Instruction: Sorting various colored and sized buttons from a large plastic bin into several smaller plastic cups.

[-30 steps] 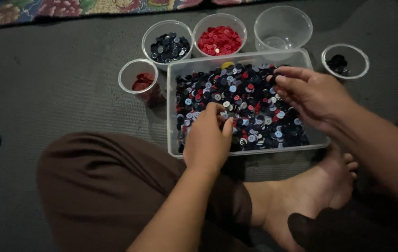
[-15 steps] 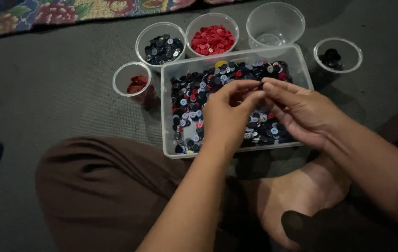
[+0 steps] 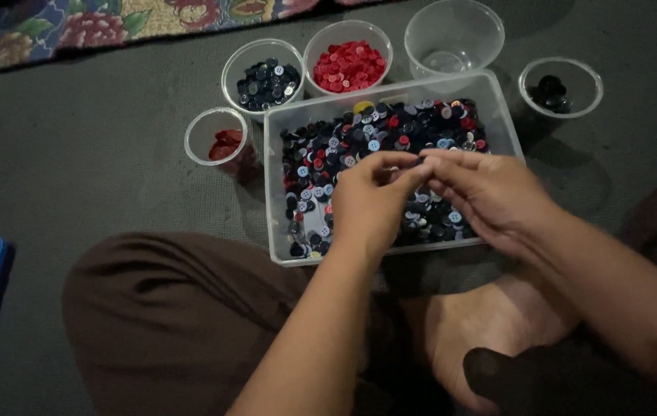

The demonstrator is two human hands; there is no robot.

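Head view: both hands are now lifting together above the clear tray [image 3: 278,192] of mixed buttons [image 3: 328,154], no longer digging apart; left hand [image 3: 371,204] and right hand [image 3: 490,189] are pinching 1 small dark button [image 3: 419,162] between meeting fingertips.

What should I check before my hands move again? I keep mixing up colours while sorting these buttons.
1. Fingertips meet over the tray: ok; left hand and right hand touch above the clear rectangular tray.
2. Colour of the button pinched: cannot tell; too small, hidden by the fingers.
3. Cup of red buttons holds only red: ok.
4. Cup of dark blue buttons looks uniform: ok.
5. Empty clear cup upright behind the tray: ok.
6. Small cups, one with dark red buttons and one with black buttons, stand clear of the hands: ok.
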